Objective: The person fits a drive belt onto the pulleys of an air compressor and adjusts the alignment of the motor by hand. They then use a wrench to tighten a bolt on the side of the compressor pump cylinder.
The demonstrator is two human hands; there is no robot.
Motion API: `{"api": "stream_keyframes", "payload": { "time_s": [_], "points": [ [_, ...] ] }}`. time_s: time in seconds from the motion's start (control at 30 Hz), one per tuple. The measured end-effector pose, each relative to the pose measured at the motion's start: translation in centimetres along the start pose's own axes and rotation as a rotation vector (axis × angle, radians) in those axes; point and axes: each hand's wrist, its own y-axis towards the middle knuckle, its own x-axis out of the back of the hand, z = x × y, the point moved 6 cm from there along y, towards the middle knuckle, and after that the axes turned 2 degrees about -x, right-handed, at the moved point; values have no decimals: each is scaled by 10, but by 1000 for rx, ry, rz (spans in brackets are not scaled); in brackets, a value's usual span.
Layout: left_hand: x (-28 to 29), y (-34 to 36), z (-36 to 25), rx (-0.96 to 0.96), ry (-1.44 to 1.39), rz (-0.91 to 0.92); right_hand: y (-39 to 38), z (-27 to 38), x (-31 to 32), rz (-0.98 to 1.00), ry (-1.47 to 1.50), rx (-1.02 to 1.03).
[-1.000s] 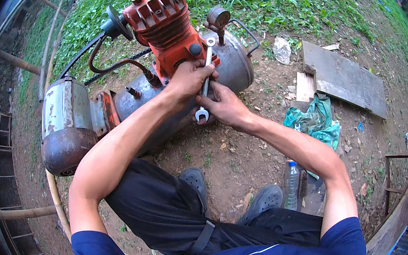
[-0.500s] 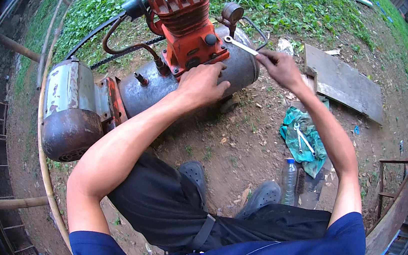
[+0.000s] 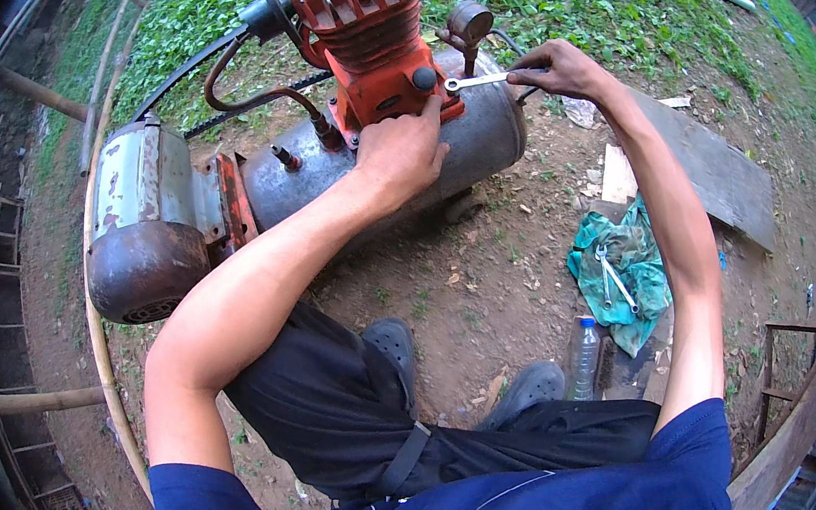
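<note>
A red compressor pump (image 3: 378, 77) is bolted on top of a grey cylindrical tank (image 3: 485, 135). My right hand (image 3: 563, 71) pinches one end of a silver wrench (image 3: 484, 80). The wrench lies nearly level, its ring end beside the pump's lower right corner, close to a black round plug (image 3: 424, 79). Whether the ring is seated on a bolt cannot be made out. My left hand (image 3: 402, 155) leans on the front of the pump's base, its index finger stretched toward that corner and the thumb apart. Its other fingers are mostly hidden.
A pressure gauge (image 3: 471, 22) stands behind the wrench. The motor (image 3: 142, 215) sits left on the tank. On the ground at right are a green cloth (image 3: 628, 240) with spare wrenches (image 3: 614, 277), a plastic bottle (image 3: 584, 361) and a flat board (image 3: 710, 170).
My right hand has swung the wrench from a slant to nearly level and brought its ring end down to the pump's base corner. My left index finger has shifted up toward it.
</note>
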Motion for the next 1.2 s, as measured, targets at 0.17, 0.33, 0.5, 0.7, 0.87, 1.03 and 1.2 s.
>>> {"api": "stream_keyframes", "payload": {
  "time_s": [0.17,0.33,0.5,0.7,0.87,1.03,1.2],
  "points": [
    [0,1,-3,1,14,-12,21,4,-2,18,-348,139],
    [-2,5,-5,-25,27,22,35,4,-3,-57,-429,191],
    [-7,5,-3,-9,78,76,30,19,-4,71,-441,63],
    [-7,12,-6,-12,96,77,0,11,-8,69,-416,42],
    [-7,15,-10,-11,128,86,-37,39,-19,125,-188,52],
    [-7,11,-5,-37,143,74,-56,77,-59,312,9,-112],
    [-5,16,2,-63,183,98,-58,125,-142,348,1047,-396]
  ]
}}
